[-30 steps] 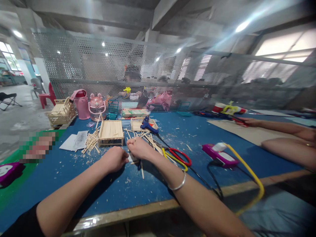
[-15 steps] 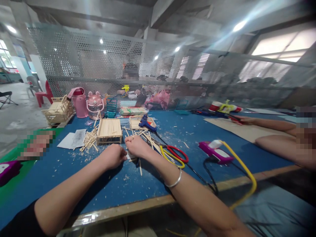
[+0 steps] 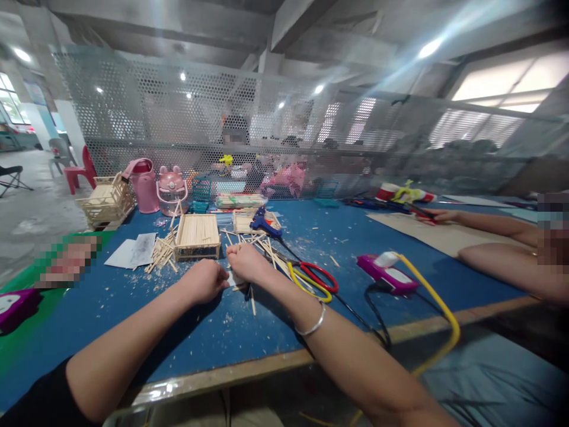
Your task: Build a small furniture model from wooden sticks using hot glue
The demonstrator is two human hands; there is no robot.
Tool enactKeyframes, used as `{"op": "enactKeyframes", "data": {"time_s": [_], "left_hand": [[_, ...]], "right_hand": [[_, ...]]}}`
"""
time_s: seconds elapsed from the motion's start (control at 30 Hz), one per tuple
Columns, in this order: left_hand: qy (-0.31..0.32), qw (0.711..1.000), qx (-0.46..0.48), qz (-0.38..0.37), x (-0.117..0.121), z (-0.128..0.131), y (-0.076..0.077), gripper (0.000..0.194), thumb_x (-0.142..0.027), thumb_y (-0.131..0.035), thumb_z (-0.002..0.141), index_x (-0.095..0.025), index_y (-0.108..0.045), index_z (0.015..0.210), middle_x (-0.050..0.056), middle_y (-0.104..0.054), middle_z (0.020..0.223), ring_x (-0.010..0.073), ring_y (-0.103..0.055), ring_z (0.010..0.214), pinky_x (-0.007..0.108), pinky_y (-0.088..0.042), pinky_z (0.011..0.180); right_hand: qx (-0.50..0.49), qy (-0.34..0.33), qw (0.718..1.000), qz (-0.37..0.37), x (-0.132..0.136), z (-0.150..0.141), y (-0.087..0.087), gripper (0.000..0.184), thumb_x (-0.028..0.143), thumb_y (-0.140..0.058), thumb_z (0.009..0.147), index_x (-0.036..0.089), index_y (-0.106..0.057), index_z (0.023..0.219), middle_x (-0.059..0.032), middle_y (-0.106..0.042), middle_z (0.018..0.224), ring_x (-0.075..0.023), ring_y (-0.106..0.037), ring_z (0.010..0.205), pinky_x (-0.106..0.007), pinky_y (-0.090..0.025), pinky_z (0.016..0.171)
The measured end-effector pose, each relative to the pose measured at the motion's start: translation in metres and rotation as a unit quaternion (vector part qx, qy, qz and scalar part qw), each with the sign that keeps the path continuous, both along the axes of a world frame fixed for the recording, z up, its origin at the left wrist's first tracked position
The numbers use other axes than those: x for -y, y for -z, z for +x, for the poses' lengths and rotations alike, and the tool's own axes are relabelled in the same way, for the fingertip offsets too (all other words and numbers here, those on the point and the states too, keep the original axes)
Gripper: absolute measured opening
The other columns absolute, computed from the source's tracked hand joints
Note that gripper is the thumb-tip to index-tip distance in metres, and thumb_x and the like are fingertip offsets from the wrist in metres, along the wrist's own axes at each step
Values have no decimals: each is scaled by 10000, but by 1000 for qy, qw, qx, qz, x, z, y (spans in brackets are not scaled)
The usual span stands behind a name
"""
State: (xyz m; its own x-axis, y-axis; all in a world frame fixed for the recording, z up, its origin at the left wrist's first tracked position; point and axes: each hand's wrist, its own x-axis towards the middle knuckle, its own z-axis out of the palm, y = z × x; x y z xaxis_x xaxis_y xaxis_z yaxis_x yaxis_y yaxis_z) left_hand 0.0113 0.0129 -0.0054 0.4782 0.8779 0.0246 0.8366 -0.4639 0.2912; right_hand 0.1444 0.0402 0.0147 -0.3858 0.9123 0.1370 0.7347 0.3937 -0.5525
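Observation:
My left hand (image 3: 205,280) rests low over the blue table, its fingers curled together at a small white piece (image 3: 232,279). Just right of it is my right hand (image 3: 245,262), a silver bangle (image 3: 315,320) on the wrist, with thumb and fingers pinched. What either hand grips is too small or hidden to make out. Behind them stands a small slatted wooden stick frame (image 3: 198,231). Loose wooden sticks (image 3: 163,254) lie left of this frame, and more spread behind my right hand. A blue glue gun (image 3: 265,224) lies beyond, near red-and-yellow-handled scissors (image 3: 317,279).
Papers (image 3: 132,251) lie on the left. A pink bottle (image 3: 142,187) and a pink-lidded jug (image 3: 172,191) stand at the back before a perforated metal screen (image 3: 178,112). A purple power strip (image 3: 386,276) with a yellow cable sits right. Another person's arms (image 3: 493,225) reach in there.
Both hands stay at nearly the same spot, with my right hand's fingers shifted very slightly. The things on the table have not moved.

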Motion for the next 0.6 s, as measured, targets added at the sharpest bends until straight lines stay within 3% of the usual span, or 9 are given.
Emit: {"op": "enactKeyframes", "data": {"time_s": [0.1, 0.27, 0.43, 0.53, 0.6], "left_hand": [[-5, 1000, -6, -3, 0, 0, -1, 224, -273, -474, 760, -178, -615, 615, 15, -569, 550, 108, -427, 494, 227, -233, 495], [0, 1000, -5, 3, 0, -1, 1, 219, -291, -475, 762, -186, -629, 645, 18, -583, 573, 115, -450, 511, 227, -234, 497], [-14, 1000, -11, 10, 1, -2, 3, 239, -316, -467, 770, -182, -647, 690, 41, -604, 613, 134, -485, 536, 234, -245, 502], [-23, 1000, -4, 14, 1, -2, 4, 259, -332, -461, 775, -176, -633, 659, 42, -599, 612, 134, -486, 539, 231, -244, 500], [-17, 1000, 5, 17, 1, -3, 5, 247, -322, -465, 774, -177, -622, 650, 32, -590, 597, 127, -479, 533, 226, -244, 502]], "right_hand": [[9, -12, 1000, -24, 0, 3, -2, 218, 62, -392, 650, 165, -380, 457, 47, -323, 406, -68, -320, 423, -197, -236, 441], [-110, -41, 978, -174, -3, 12, 7, 140, 116, -413, 703, 162, -546, 709, 69, -444, 391, -67, -415, 346, -163, -314, 384], [-175, -96, 953, -229, -7, 19, 14, 111, 207, -588, 656, 135, -533, 593, 52, -488, 396, -65, -444, 349, -172, -360, 365], [-212, -142, 924, -286, -8, 22, 11, 110, 177, -633, 619, 128, -548, 670, 49, -537, 463, -69, -495, 413, -193, -427, 444], [-218, -163, 918, -289, -8, 24, 7, 90, 183, -600, 671, 134, -534, 706, 48, -544, 495, -68, -508, 447, -197, -437, 480]]}}
